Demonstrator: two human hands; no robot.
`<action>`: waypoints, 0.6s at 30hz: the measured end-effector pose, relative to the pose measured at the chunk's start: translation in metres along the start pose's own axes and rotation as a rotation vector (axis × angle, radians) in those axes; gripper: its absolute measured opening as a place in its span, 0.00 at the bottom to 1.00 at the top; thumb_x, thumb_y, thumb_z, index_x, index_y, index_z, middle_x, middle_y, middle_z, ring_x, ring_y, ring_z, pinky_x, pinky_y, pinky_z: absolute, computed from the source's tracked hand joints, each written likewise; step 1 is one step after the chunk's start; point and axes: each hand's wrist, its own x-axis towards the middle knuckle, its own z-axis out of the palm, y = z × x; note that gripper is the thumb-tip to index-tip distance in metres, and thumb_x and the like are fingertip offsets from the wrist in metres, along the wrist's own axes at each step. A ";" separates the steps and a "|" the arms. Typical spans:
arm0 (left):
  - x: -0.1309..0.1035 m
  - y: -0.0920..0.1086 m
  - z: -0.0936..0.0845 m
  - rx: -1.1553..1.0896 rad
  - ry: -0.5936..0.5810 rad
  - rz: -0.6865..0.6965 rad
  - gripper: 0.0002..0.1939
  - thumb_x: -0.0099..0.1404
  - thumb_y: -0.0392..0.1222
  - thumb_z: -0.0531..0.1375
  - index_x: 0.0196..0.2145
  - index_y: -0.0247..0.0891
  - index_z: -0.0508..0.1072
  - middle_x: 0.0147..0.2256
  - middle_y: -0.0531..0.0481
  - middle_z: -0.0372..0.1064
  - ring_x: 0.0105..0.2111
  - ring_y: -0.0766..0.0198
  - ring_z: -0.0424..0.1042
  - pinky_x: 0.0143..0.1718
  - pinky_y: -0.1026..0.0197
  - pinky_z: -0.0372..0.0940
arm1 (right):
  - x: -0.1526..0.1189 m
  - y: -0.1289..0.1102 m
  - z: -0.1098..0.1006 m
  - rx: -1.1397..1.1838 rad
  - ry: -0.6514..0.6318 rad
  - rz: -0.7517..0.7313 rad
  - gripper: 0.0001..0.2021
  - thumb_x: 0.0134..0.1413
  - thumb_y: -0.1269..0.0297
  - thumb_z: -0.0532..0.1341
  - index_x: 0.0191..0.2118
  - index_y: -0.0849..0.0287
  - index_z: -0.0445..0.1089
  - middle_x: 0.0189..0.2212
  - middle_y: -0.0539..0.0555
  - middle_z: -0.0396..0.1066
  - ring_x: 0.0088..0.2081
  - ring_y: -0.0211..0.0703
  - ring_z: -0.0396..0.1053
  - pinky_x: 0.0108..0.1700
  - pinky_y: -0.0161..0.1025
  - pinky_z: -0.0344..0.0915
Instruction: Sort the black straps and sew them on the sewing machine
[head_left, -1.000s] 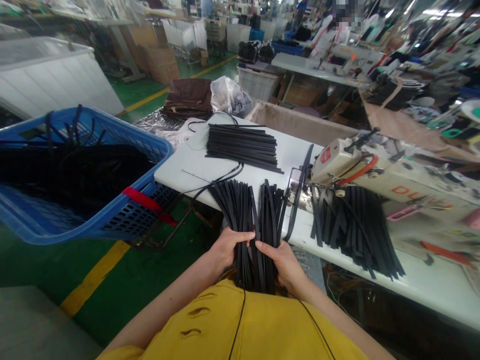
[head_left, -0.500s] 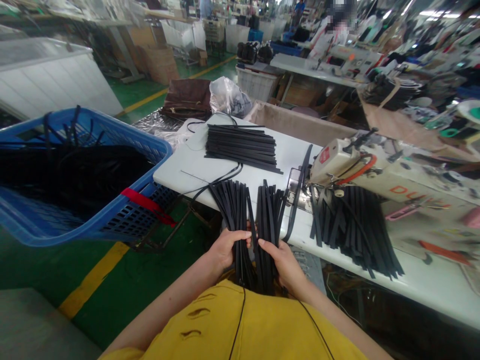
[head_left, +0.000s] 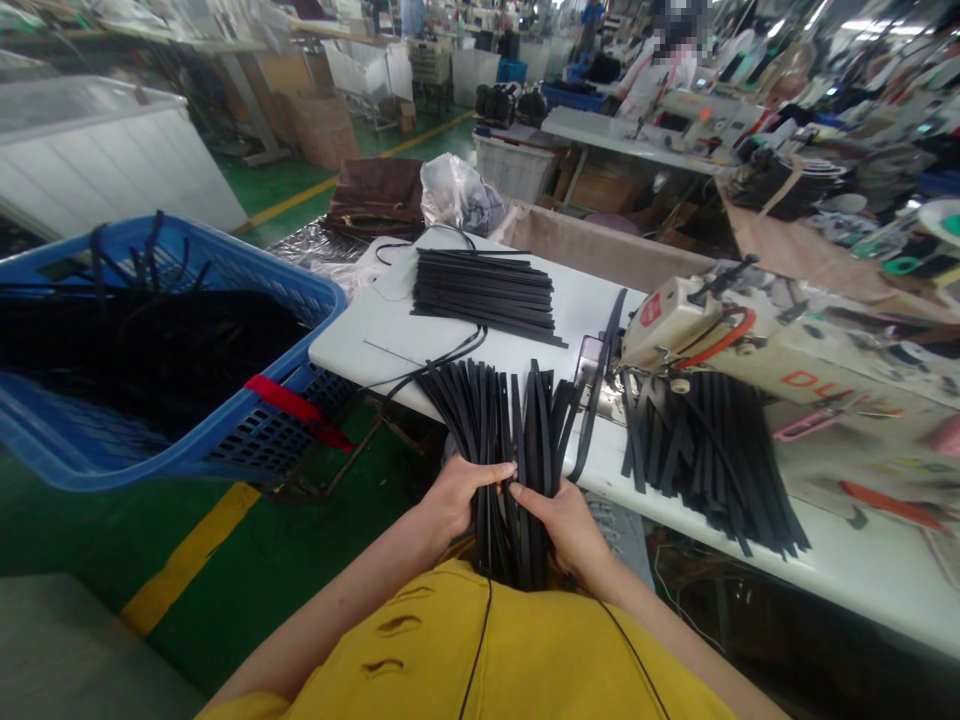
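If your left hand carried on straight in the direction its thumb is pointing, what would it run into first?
Most likely the bundle of black strips in the right hand, just beyond the thumb of the left hand, though the gap in depth is hard to judge.

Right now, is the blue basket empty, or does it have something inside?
Not empty: the blue basket holds a dark heap, with black strips sticking up at its far side. Its depth is hidden.

Sewing workshop, factory type. Sewing machine (head_left: 697, 325) on white worktable (head_left: 360, 335); more machines behind. Plastic bins, green floor (head_left: 300, 560) with yellow lines.
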 end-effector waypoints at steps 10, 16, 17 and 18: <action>-0.001 0.003 0.001 -0.051 0.019 -0.045 0.19 0.45 0.41 0.76 0.31 0.31 0.75 0.22 0.51 0.72 0.20 0.66 0.71 0.25 0.64 0.68 | -0.003 -0.006 -0.002 -0.022 -0.013 0.055 0.19 0.38 0.53 0.76 0.35 0.61 0.80 0.27 0.53 0.80 0.27 0.45 0.74 0.34 0.42 0.71; 0.002 0.000 -0.009 -0.065 -0.065 -0.099 0.17 0.46 0.38 0.72 0.34 0.32 0.76 0.25 0.49 0.73 0.24 0.63 0.72 0.29 0.60 0.72 | -0.003 -0.004 -0.004 -0.018 -0.030 0.042 0.19 0.36 0.56 0.78 0.36 0.60 0.80 0.28 0.51 0.80 0.27 0.41 0.71 0.34 0.39 0.67; 0.002 0.000 -0.010 -0.070 -0.086 -0.117 0.16 0.47 0.38 0.72 0.34 0.32 0.76 0.25 0.50 0.73 0.24 0.62 0.72 0.30 0.58 0.73 | -0.002 -0.003 -0.004 -0.017 -0.033 0.032 0.19 0.36 0.57 0.78 0.36 0.59 0.80 0.27 0.50 0.79 0.27 0.41 0.71 0.34 0.38 0.67; 0.001 0.000 -0.010 -0.076 -0.098 -0.130 0.15 0.48 0.38 0.72 0.34 0.32 0.76 0.24 0.50 0.72 0.24 0.62 0.72 0.30 0.56 0.74 | -0.001 -0.002 -0.004 -0.015 -0.038 0.020 0.19 0.36 0.57 0.78 0.35 0.58 0.80 0.27 0.49 0.79 0.28 0.40 0.70 0.34 0.37 0.66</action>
